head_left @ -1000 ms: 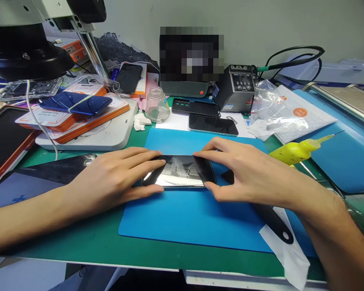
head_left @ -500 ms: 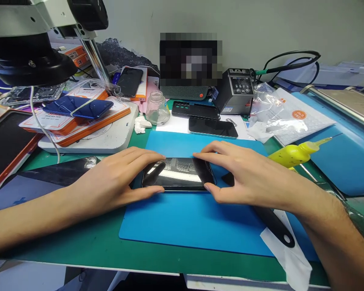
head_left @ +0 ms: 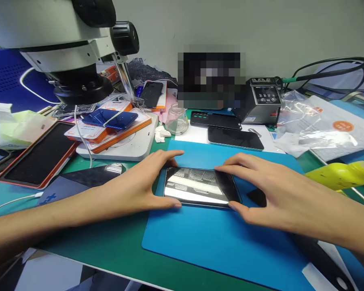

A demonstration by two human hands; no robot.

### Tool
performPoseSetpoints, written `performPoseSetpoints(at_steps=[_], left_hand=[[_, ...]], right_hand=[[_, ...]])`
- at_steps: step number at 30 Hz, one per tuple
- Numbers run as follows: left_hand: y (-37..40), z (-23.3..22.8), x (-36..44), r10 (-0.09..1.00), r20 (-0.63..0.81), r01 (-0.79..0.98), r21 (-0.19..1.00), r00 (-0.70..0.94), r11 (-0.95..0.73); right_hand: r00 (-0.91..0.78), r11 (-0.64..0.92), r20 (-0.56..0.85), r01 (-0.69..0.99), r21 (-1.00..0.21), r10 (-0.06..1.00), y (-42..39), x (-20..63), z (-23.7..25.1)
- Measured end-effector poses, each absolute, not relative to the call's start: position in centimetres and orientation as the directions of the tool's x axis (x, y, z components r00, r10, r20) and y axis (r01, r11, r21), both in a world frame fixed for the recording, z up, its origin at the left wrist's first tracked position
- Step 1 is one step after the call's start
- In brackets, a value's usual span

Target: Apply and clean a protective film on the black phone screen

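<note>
Glossy black phone (head_left: pixel 197 186) (mirror-bright) lies flat between both hands.

Left hand (head_left: pixel 136 188) and right hand (head_left: pixel 279 194) seen bare; forearms uncovered, no sleeves shown; nails kept short; no rings or watch worn.

A phone repair workshop: a stereo microscope (head_left: pixel 75 60), a soldering station (head_left: pixel 262 101), loose handsets (head_left: pixel 235 138) and a blue work mat (head_left: pixel 218 242) crowd the green bench (head_left: pixel 109 238).
</note>
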State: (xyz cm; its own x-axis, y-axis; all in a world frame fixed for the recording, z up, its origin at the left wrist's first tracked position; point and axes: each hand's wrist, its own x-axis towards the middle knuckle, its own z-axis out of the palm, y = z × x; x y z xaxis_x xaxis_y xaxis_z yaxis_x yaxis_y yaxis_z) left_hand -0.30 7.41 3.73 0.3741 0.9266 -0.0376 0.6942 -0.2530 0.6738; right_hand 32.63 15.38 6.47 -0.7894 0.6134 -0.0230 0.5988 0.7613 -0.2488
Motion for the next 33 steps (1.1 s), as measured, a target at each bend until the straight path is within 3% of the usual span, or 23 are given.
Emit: performPoseSetpoints(at_steps=[21, 33], left_hand=[[7.5, 3.1, -0.6, 0.915, 0.001, 0.679, 0.67, 0.403, -0.3], [7.5, 3.8, -0.5, 0.915, -0.046, 0.691, 0.671, 0.401, -0.269]], right_hand=[[-0.795, 0.775, 0.013, 0.586, -0.237, 0.606, 15.8, 32.9, 6.2], [-0.804, 0.786, 0.022, 0.574, -0.229, 0.594, 15.9, 33.5, 5.8]])
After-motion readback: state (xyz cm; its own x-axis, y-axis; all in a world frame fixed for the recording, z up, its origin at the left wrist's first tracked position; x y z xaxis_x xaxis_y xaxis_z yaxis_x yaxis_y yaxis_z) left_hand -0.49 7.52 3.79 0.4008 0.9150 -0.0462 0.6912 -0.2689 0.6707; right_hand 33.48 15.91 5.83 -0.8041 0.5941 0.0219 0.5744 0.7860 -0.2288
